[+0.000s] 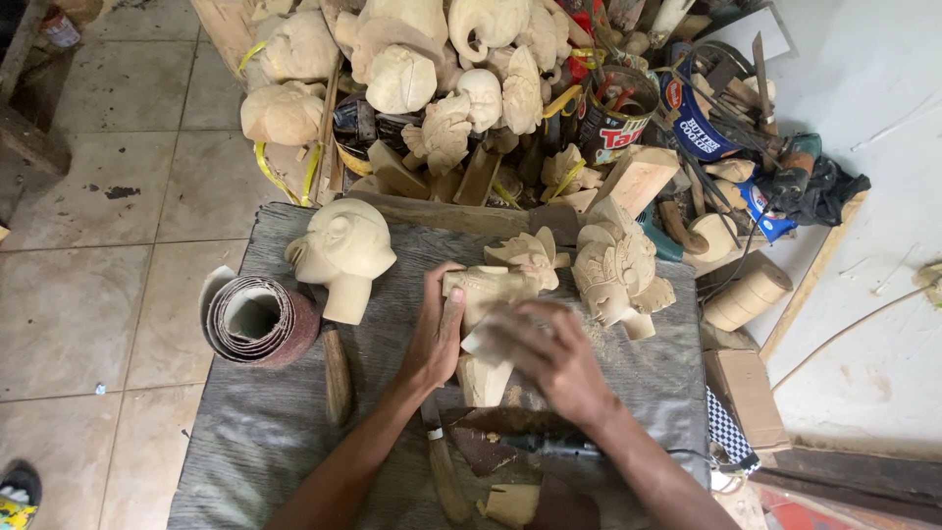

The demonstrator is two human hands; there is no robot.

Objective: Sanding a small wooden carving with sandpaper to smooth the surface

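Observation:
A pale carved wooden figure (pixel 491 294) lies on the grey cloth-covered workbench (pixel 265 432). My left hand (pixel 437 334) grips its left side and steadies it. My right hand (pixel 545 348) presses a small piece of sandpaper (pixel 483 339) against the figure's middle. The figure's base (pixel 483 381) sticks out toward me between both hands.
A smooth carved wooden head (pixel 343 253) stands left of my hands, a detailed carved head (pixel 613 270) to the right. A sandpaper roll (pixel 260 322), a wooden-handled chisel (pixel 337 373) and a knife (pixel 442 461) lie on the bench. Several unfinished carvings (pixel 432 69), tins and tools crowd the far side.

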